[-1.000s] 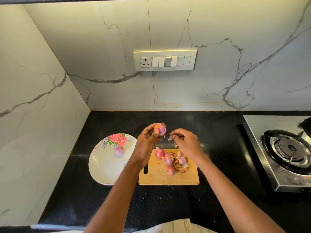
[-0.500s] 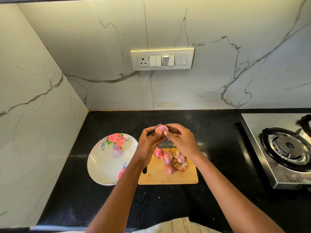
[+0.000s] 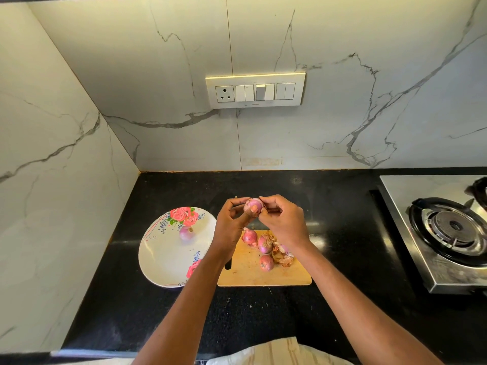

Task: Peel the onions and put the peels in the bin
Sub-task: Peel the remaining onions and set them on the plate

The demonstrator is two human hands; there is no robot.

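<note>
Left hand (image 3: 232,222) pinches the onion (image 3: 253,206) steady over the cutting board (image 3: 263,275). Right hand (image 3: 283,219) fingertips pinch its skin, likely so peel drops there.

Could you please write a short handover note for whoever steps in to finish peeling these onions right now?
Left hand: holds the onion in hand above the counter.
Right hand: fingers pinching at that onion's skin.
Cutting board: three unpeeled onions and a pile of peels.
Plate: one peeled onion.
Done: one onion peeled.
Left: finish the held onion, peel the three, bin the peels. No bin is in view.
</note>
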